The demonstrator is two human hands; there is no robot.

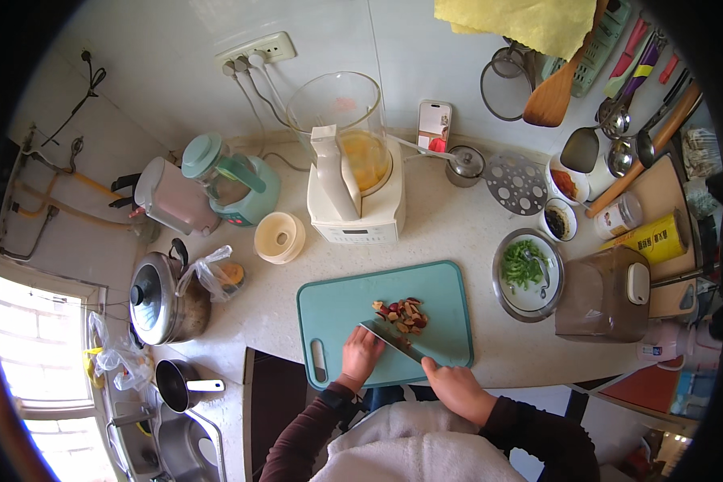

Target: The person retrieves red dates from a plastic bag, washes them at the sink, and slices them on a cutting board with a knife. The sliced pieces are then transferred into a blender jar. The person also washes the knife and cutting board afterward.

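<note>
A kitchen knife [394,341] slants across the teal cutting board [345,297], its blade pointing up and left. My right hand [458,389] is wrapped round its handle at the board's near edge. Close by the blade's front end is my left hand [361,353], fingers drawn together and bent; whether they pinch anything is hidden. Just beyond the blade lies a small heap of chopped pieces [403,314] with dark red skin and tan flesh, which look like dried red dates.
Behind the board stands a white blender [355,210] with yellowish contents, beside a cream plastic cup [279,238]. To the right are a metal bowl of chopped greens [528,275] and a brown container [604,294]. A lidded pot [169,298] stands left, above a sink [186,442].
</note>
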